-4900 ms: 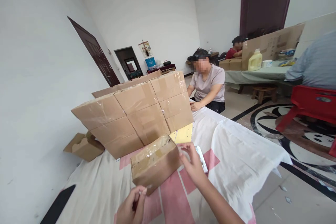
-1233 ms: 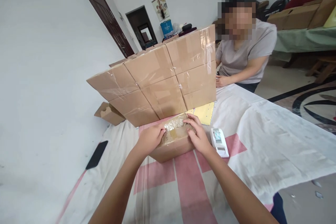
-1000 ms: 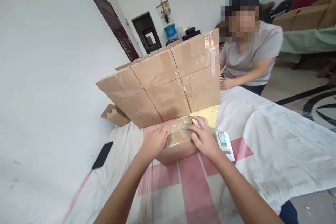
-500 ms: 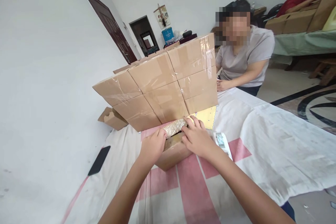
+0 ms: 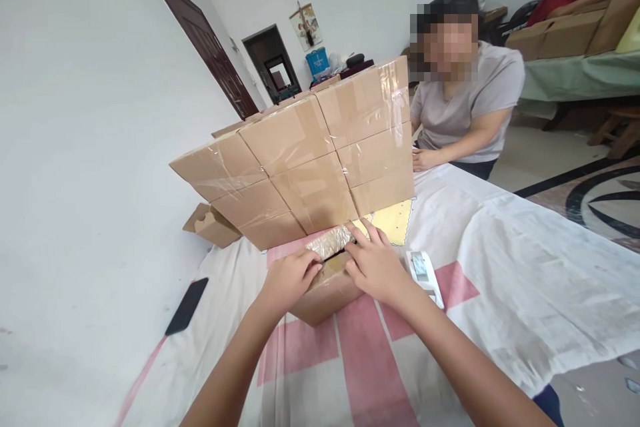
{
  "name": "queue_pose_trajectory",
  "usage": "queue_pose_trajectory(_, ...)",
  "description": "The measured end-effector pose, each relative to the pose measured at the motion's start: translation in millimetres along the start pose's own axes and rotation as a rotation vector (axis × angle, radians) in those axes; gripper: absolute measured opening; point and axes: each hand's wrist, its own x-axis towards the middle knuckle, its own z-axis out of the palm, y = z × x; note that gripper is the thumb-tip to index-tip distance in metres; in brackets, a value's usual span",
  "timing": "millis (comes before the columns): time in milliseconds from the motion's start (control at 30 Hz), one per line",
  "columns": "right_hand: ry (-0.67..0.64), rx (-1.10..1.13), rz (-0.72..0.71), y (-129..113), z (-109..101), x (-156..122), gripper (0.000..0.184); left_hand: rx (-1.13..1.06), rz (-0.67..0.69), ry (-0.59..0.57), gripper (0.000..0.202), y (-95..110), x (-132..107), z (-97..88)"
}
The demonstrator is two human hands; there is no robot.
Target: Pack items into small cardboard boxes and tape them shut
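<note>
A small cardboard box (image 5: 320, 303) sits in front of me on the cloth, a dark gap showing along its top. Behind that gap lies a shiny, crinkled strip (image 5: 331, 241) that looks like clear plastic; whether it is a flap or a wrapped item I cannot tell. My left hand (image 5: 293, 277) is closed at the left end of the box, fingers by the strip's end. Across the right end, my right hand (image 5: 373, 263) grips with its thumb on the near edge and fingers reaching over the strip. A white device with a small screen (image 5: 423, 273) rests beside my right wrist.
A wall of taped cardboard boxes (image 5: 305, 167) stands just beyond my hands. An open carton (image 5: 214, 225) and a black phone-like slab (image 5: 187, 307) are on the left. Yellow paper (image 5: 395, 220) lies right of the boxes. A person in grey (image 5: 470, 100) sits at the table's far right.
My left hand has shifted slightly left and down along the box, and its thumb now shows on the top. The shiny strip looks flatter. My right hand has barely moved.
</note>
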Motion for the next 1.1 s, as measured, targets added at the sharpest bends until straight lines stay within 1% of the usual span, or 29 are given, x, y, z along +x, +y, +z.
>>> queue_pose_trajectory(267, -0.02, -0.041, -0.008, -2, -4, -3, 0.028, 0.072, 0.026, 0.047, 0.025, 2, -1, 0.7)
queue_pose_trajectory(500, 0.071, 0.019, -0.032, 3, 5, -7, 0.03, 0.142, 0.049, 0.084, 0.024, 2, -1, -5.4)
queue_pose_trajectory(600, 0.121, 0.046, -0.046, 4, 8, -8, 0.035, 0.204, 0.049, 0.134, 0.022, 3, -2, -5.4)
queue_pose_trajectory(667, 0.152, 0.063, -0.05, 5, 11, -9, 0.037, 0.277, 0.063, 0.178, 0.024, 4, -3, -3.2)
queue_pose_trajectory(800, 0.189, 0.094, -0.057, 7, 14, -11, 0.04, 0.423, 0.138, 0.281, 0.032, 4, -4, 3.7)
queue_pose_trajectory(933, 0.205, 0.115, -0.072, 7, 15, -12, 0.04, 0.47, 0.197, 0.359, 0.03, 4, -5, 7.0)
queue_pose_trajectory(1100, 0.233, 0.153, -0.09, 7, 14, -16, 0.041, 0.527, 0.251, 0.429, 0.028, 6, -8, 4.0)
